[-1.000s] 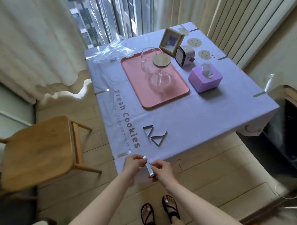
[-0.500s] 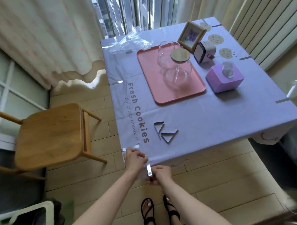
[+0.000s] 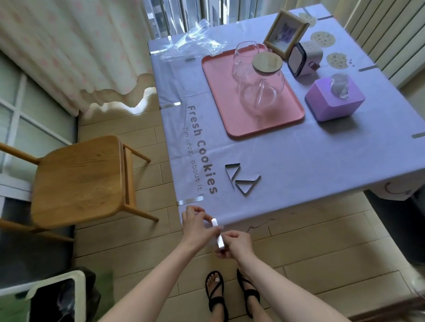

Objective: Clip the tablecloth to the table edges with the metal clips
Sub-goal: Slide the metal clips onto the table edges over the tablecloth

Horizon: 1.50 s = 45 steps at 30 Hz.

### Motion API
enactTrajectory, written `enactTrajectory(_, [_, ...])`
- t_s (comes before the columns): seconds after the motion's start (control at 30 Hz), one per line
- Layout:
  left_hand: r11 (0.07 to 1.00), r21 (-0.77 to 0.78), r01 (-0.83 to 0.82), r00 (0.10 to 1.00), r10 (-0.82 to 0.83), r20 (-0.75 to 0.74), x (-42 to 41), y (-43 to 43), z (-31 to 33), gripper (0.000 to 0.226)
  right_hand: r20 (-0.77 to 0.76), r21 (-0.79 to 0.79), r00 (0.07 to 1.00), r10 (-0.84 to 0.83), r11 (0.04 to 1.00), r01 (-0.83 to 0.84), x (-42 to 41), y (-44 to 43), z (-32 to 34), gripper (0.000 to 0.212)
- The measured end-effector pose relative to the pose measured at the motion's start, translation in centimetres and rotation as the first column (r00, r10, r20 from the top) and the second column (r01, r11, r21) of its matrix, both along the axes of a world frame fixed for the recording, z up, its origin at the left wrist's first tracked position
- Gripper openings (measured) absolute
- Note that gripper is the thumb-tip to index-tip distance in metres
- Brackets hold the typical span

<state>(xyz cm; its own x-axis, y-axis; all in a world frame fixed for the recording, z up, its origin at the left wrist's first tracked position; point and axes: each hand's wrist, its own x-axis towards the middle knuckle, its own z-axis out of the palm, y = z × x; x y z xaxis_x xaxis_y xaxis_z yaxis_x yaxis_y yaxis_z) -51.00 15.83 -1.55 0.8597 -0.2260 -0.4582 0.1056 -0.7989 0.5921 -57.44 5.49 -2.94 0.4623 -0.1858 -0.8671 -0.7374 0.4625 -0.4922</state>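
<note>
On tablecloth (image 3: 304, 157), two loose clips (image 3: 252, 186)

Two loose metal clips (image 3: 233, 172) (image 3: 247, 185) are lying on the tabletop (image 3: 304, 161), and two hands (image 3: 197, 224) (image 3: 237, 243) are holding a third clip (image 3: 220, 242). One pink tray (image 3: 218, 87) is carrying two glass jugs (image 3: 247, 59) (image 3: 262, 90); one picture frame (image 3: 285, 33) and one tissue box (image 3: 333, 104) are standing nearby.

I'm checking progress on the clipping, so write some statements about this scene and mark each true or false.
1. The left hand and right hand both grip one clip at the tablecloth's near edge. True.
2. Three spare clips lie on the tablecloth. False: two do.
3. A glass jug stands on the pink tray. True.
4. The wooden chair stands to the person's right. False: it stands to their left.
</note>
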Motion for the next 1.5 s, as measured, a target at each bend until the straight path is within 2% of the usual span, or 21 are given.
enactTrajectory(0.1, [0.991, -0.018, 0.133, 0.989, -0.133, -0.067, -0.5, 0.5, 0.2, 0.059, 0.037, -0.056, 0.999, 0.038, 0.998, -0.036, -0.1, -0.4, -0.4, 0.013])
enactTrajectory(0.17, [0.983, 0.022, 0.184, 0.982, -0.182, -0.048, -0.6, 0.5, 0.2, 0.066, 0.08, -0.082, 0.994, 0.08, 0.994, -0.074, -0.2, -0.5, -0.4, 0.015])
enactTrajectory(0.37, [0.986, 0.115, 0.118, 0.986, -0.13, 0.103, -2.6, 0.3, 0.6, 0.06, 0.153, -0.064, 0.987, 0.052, 0.997, -0.042, 0.1, -0.5, -0.8, 0.013])
enactTrajectory(0.43, [0.994, 0.105, 0.026, 0.993, -0.038, 0.11, -3.6, 0.5, 0.5, 0.042, 0.16, -0.049, 0.986, 0.049, 0.998, -0.041, 0.1, -0.3, -1.0, 0.008])
enactTrajectory(0.5, [0.987, 0.061, -0.146, 0.989, 0.145, 0.02, -4.2, 0.6, 0.4, 0.025, 0.177, -0.023, 0.983, 0.05, 0.999, -0.046, -0.2, 0.1, -1.1, 0.006])
enactTrajectory(0.6, [0.881, -0.156, -0.447, 0.87, 0.388, -0.302, -5.0, 0.3, -0.3, 0.013, 0.192, -0.013, 0.98, 0.043, 0.999, -0.042, -0.8, 0.6, -1.2, 0.009])
enactTrajectory(0.67, [0.833, -0.211, -0.512, 0.827, 0.412, -0.382, -5.3, 0.0, -0.5, 0.01, 0.176, -0.02, 0.984, 0.039, 0.999, -0.036, -1.1, 0.5, -1.5, 0.01])
enactTrajectory(0.83, [0.79, -0.251, -0.559, 0.784, 0.405, -0.471, -5.3, 0.1, -0.3, 0.006, 0.098, -0.004, 0.994, 0.04, 0.999, -0.039, -1.3, 0.1, -2.0, 0.003])
enactTrajectory(0.93, [0.806, -0.248, -0.538, 0.793, 0.384, -0.473, -5.3, 0.3, -0.5, 0.007, 0.047, 0.005, 0.999, 0.007, 1.0, -0.007, -1.1, 0.0, -2.4, 0.002])
enactTrajectory(1.1, [0.852, -0.202, -0.483, 0.843, 0.39, -0.371, -5.4, 0.2, -1.4, 0.016, 0.004, 0.022, 0.999, -0.034, 0.999, 0.034, -0.5, 0.3, -2.9, 0.002])
enactTrajectory(1.37, [0.906, -0.175, -0.386, 0.906, 0.336, -0.258, -4.6, -0.1, -1.2, 0.018, 0.008, 0.054, 0.994, -0.11, 0.993, 0.109, 0.2, 0.7, -3.3, 0.007])
enactTrajectory(1.5, [0.903, -0.14, -0.405, 0.901, 0.369, -0.228, -4.3, -0.5, -1.1, 0.018, -0.004, 0.042, 0.99, -0.139, 0.989, 0.139, 0.7, 0.6, -3.1, 0.01])
